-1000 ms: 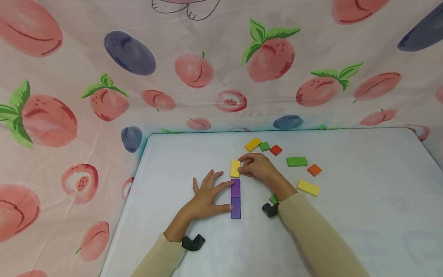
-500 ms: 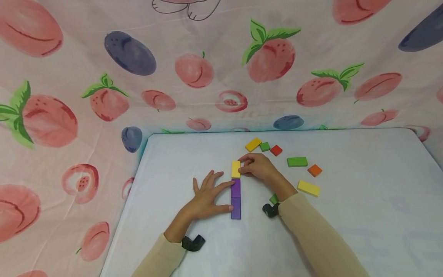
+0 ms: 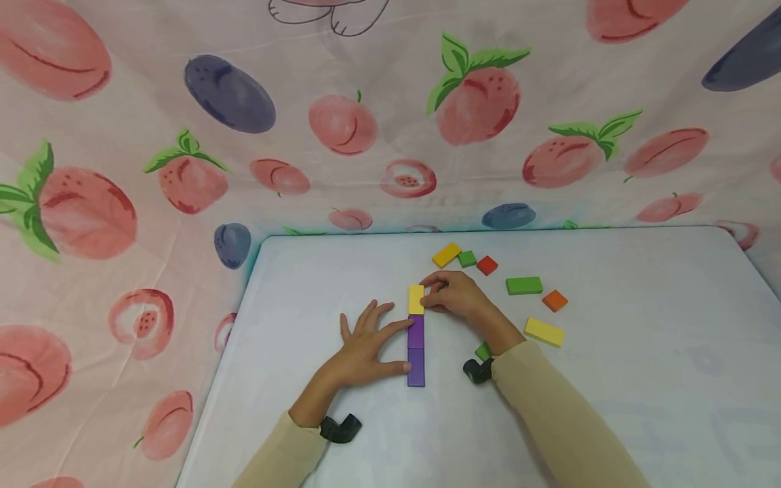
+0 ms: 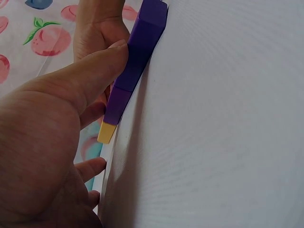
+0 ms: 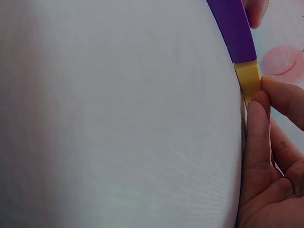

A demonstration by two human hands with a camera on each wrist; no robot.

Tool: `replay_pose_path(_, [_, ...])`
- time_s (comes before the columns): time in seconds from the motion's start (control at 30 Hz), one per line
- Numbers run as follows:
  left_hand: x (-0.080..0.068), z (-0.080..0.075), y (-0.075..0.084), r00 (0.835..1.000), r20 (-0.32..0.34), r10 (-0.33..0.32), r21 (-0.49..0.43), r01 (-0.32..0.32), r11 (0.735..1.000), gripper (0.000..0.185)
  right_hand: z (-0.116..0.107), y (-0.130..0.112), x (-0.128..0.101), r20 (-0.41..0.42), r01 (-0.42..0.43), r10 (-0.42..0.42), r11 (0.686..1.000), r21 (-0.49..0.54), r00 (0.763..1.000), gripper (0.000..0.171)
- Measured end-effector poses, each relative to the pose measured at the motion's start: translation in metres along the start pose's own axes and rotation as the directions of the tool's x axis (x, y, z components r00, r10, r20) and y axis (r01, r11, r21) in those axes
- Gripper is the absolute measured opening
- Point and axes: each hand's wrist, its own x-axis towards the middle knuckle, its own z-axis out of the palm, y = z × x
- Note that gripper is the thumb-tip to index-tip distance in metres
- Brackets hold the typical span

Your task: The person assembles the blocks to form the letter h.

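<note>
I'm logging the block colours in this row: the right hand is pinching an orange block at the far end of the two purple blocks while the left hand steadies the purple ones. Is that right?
Not quite: the block pinched by the right hand is yellow, not orange. The head view shows this yellow block against the far end of the purple blocks, which the left hand steadies. The orange block lies untouched off to the right.

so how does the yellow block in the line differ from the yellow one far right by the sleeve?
The yellow block in the line points away from the person and butts the purple blocks; the yellow block at far right lies slantwise and touches nothing. The right hand pinches the first; no hand is on the second. The second looks longer. Both are flat yellow rectangles on the white table.
</note>
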Motion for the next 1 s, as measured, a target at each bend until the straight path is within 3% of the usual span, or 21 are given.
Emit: replay_pose_path(1.0, [0.0, -0.0016, 0.0019, 1.0, 0.011, -0.007, 0.007, 0.007, 1.0, 0.076, -0.0009, 0.001, -0.0009, 0.009, 0.009, -0.009, 1.0, -0.023, 1.0, 0.036])
